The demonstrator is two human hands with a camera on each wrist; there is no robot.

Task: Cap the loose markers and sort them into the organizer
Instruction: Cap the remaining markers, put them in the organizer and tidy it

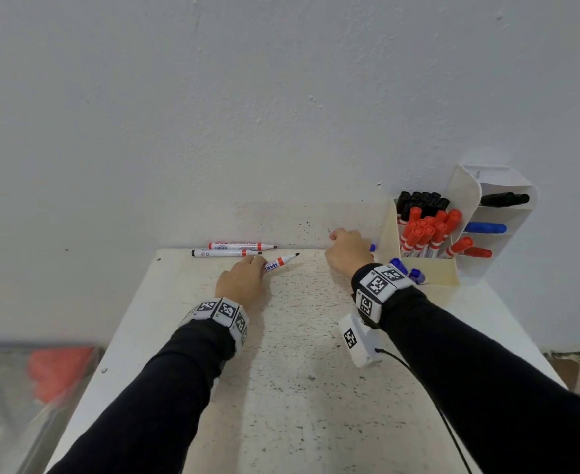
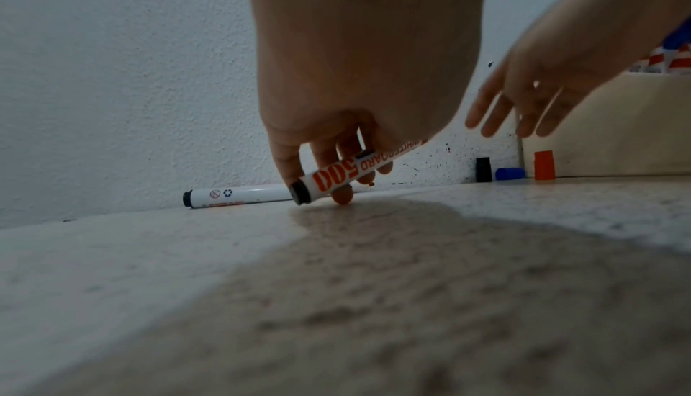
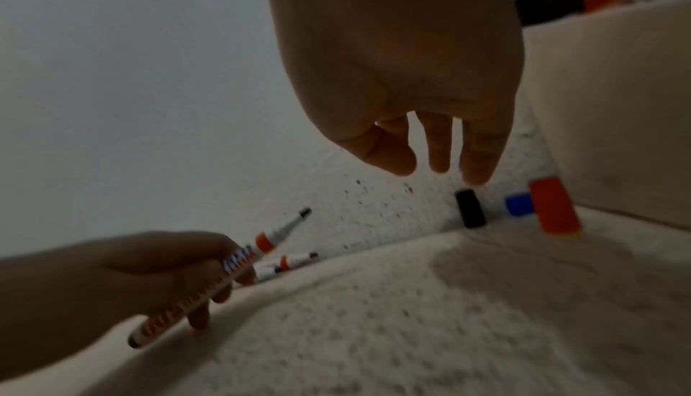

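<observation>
Left hand [image 1: 242, 280] low over the speckled white desk [image 1: 302, 388], fingers curled round an uncapped red marker [image 1: 280, 262], tip pointing right and toward the far wall, black butt end tilted down near the desk in the left wrist view. Just beyond, at the far edge against the wall [image 1: 247, 114], two more uncapped markers lying side by side: one with a red band [image 1: 242, 245], one with a black end [image 1: 225, 253].

Right hand [image 1: 348, 251] holding nothing, fingers [image 2: 497, 112] straight and spread, reaching down above three loose caps at the foot of the wall: a black cap [image 3: 470, 208] standing upright, a blue cap [image 3: 519, 203] on its side, a red cap [image 3: 554, 206] upright, nearest the organizer. Fingertips just above the black cap, apart from it.

At far right, cream organizer [image 1: 435, 271] packed with capped markers standing on end, black ones in the back, red in the middle, blue in the near compartment. Beside it, against the wall, white tiered rack [image 1: 521, 186] with single black, blue and red markers lying in separate slots.
</observation>
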